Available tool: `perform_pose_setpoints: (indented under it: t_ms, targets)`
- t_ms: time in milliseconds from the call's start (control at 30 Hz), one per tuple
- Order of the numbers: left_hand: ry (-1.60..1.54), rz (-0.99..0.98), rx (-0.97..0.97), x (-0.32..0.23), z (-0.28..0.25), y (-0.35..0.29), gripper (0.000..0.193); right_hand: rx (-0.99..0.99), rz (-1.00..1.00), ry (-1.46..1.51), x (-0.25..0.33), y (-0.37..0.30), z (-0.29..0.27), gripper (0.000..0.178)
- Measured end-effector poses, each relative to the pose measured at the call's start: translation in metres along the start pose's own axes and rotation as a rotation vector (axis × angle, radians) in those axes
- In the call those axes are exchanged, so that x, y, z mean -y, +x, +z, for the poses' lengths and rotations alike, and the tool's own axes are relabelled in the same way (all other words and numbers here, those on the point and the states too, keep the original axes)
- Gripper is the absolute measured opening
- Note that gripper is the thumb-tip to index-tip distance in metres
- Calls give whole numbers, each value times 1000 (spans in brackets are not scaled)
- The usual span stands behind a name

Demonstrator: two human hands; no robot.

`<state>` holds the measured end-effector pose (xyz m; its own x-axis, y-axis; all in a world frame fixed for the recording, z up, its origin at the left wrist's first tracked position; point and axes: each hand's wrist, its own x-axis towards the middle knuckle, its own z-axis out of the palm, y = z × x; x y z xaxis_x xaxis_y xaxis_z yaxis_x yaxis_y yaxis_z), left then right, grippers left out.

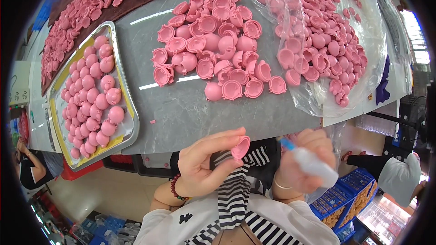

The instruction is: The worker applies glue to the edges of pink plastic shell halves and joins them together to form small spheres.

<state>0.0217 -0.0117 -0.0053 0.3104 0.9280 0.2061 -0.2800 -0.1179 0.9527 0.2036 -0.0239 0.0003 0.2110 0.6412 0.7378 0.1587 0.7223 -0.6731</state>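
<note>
While the left hand [204, 161] pinches a pink cup [240, 148] off the surface's [195, 111] near edge, the right hand [293, 168] grips a bottle [313, 165]; cup looks light, stiff, best held rim-side!

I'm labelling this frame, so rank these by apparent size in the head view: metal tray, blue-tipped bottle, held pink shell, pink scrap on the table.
1. Metal tray
2. Blue-tipped bottle, its outline blurred
3. Held pink shell
4. Pink scrap, clearly smallest
</note>
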Motion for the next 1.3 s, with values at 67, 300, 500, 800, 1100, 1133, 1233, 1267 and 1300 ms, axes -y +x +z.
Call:
perform_pose_setpoints:
  t_ms: [67, 300, 500, 800, 1100, 1133, 1233, 1267, 1300]
  targets:
    - [63, 94, 8, 2, -2, 1, 35, -110, 8, -300, -5, -4, -22, 50]
    - [-769, -149, 223, 13, -12, -1, 39, -620, 202, -722, -34, 42, -139, 34]
    - [-1043, -347, 257, 10, -8, 3, 40, -453, 349, -813, -57, 43, -256, 35]
    - [-321, -42, 103, 0, 1, 5, 40, -515, -95, -1023, -39, 42, -181, 49]
    - [-282, -54, 121, -3, 2, 3, 42, 352, 137, -1313, -25, 70, -87, 23]
    - [-301, -60, 113, -3, 1, 4, 41, 356, 192, -1058, -15, 67, -82, 21]
    - [-325, -85, 87, -3, -2, 2, 40, 610, 287, -548, 7, 59, -47, 17]
    - [-340, -89, 82, -3, -4, 3, 40, 739, 365, -507, 10, 57, -33, 20]
    - [-335, -82, 86, -3, -4, 3, 40, 852, 338, -465, 6, 54, -25, 24]
